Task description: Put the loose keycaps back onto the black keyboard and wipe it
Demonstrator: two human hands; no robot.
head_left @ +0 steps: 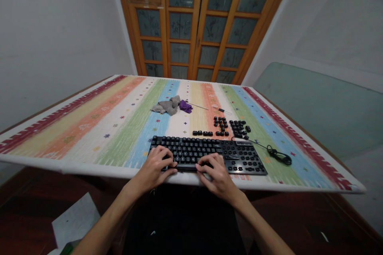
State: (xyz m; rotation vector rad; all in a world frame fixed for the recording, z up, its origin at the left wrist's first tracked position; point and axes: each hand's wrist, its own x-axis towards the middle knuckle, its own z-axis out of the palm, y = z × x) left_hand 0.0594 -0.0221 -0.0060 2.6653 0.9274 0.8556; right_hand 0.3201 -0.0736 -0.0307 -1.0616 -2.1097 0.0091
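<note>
A black keyboard point(191, 149) lies along the table's front edge. Keycaps cover its left and middle, while its right section point(245, 161) shows bare switches. My left hand point(158, 164) is closed, thumb and index finger pinched at the left end of the long space bar point(186, 166). At the bar's right end, my right hand point(216, 172) is closed in a similar pinch. Behind the keyboard sit loose black keycaps in groups: a short row point(202, 133), a middle cluster point(220, 124) and a right cluster point(238, 127).
A bundled black cable point(279, 155) runs right from the keyboard. Farther back lie a grey cloth point(167, 106), a purple cloth point(185, 106), a thin rod point(199, 106) and a small black-and-wire tool point(221, 110). A striped cloth point(119, 123) covers the table.
</note>
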